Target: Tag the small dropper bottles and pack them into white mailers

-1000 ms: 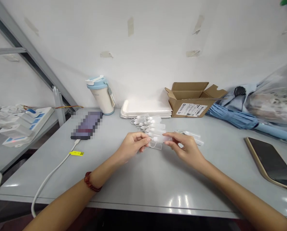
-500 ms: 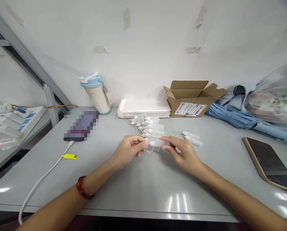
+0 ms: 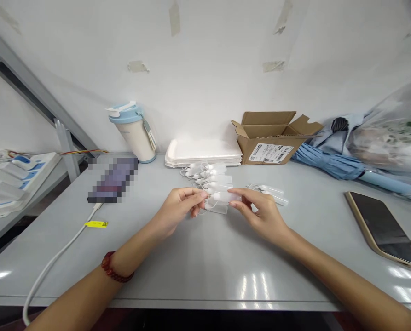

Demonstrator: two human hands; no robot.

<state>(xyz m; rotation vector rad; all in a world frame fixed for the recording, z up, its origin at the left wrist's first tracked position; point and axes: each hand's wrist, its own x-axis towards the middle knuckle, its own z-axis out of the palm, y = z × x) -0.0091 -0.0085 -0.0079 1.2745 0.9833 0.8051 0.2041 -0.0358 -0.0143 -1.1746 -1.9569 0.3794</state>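
Between my hands is a small translucent dropper bottle (image 3: 228,196), lying level just above the table, with a white cap and a thin looped tether. The thumb and fingers of my right hand (image 3: 262,212) pinch its body end. My left hand (image 3: 176,209) is closed in a pinch at the cap's tip; the tiny cap part or tether between its fingertips is hard to make out. Right behind lies a pile of similar bottles (image 3: 219,178), with one (image 3: 217,209) just below the held one. A separate pair of bottles (image 3: 274,195) rests to the right of my right hand.
Behind the pile is a stack of white envelopes (image 3: 205,151) beside an open cardboard box (image 3: 272,147). A tumbler (image 3: 132,133) and a blurred-out phone (image 3: 112,179) with a white cable (image 3: 58,253) stand left. Right are a folded blue umbrella (image 3: 332,161) and another phone (image 3: 384,230).
The whole view has shifted slightly. Both hands stay at the same bottle, and my left fingertips sit slightly farther from its cap than before.
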